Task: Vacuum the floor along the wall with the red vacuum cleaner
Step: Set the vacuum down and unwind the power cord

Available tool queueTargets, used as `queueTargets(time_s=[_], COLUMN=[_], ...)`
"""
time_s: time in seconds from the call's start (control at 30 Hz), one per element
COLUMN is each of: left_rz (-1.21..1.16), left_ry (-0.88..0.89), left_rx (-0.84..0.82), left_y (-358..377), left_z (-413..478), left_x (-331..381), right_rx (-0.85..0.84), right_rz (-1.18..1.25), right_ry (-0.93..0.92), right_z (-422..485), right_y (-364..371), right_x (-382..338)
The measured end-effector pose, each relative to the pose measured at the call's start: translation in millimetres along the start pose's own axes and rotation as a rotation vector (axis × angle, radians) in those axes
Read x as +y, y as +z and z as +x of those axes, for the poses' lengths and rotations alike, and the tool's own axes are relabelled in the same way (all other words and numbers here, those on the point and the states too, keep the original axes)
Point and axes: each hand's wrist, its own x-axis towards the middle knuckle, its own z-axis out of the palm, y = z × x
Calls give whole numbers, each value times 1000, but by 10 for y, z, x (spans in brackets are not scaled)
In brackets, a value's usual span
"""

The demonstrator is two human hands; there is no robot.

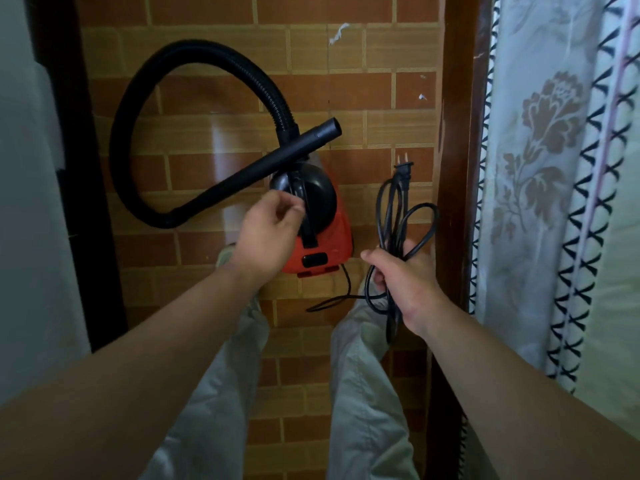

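The red vacuum cleaner [329, 240] stands on the brick-patterned floor [207, 265], its black domed top facing me. A black ribbed hose [138, 109] loops out to the left and ends in a straight black nozzle tube [298, 143] lying across the body. My left hand [266, 233] hovers over the black carry handle [306, 216], fingers loosely curled beside it and holding nothing that I can see. My right hand [405, 271] grips a coiled bundle of black power cord [394, 216]. The two-pin plug [403, 168] sticks up from the bundle.
A dark wooden frame [457, 150] and a floral curtain [554, 168] close off the right side. A dark upright edge [79, 168] and a pale surface [24, 202] bound the left. Small white scraps [339, 32] lie on the floor farther ahead. My trousered legs [360, 393] are below.
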Motion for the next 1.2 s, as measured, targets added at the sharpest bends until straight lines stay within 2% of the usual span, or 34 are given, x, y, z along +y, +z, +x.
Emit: queueTargets(time_s=[0.07,0.2,0.27,0.37,0.47,0.53,0.63,0.73,0.93,1.07,1.2], left_rz=[-41,-364,-487,-511,-568,-622,-691,-665,-498,-178,-32], left_ry=[-38,-198,-241,-260,-287,-299,-301,-292,-300,-261,-221], left_rx=[-132,-393,-360,-165,-106,-103,-125,-150,-243,-402,-494], left_y=[129,278,281,244,162,114,109,160,261,236,159], left_z=[-179,-462,-558,-667,-723,-743,-756,-709,-654,-671,-706], left_x=[74,129,123,89,52,63,117,148,248,201,112], right_rx=[-95,-377,-441,-493,-525,-469,-266,-104,102,159,225], right_rz=[-48,-88,-113,-146,-128,-115,-75,-91,-204,-160,-140], right_ry=[-61,-159,-161,-107,-93,-74,-21,-66,-206,-250,-301], right_z=[-139,-432,-500,-549,-556,-529,-464,-430,-479,-535,-615], right_y=[18,140,177,165,100,64,-10,-139,-420,-553,-675], right_x=[-29,-130,-133,-131,-122,-110,-87,-89,-95,-117,-146])
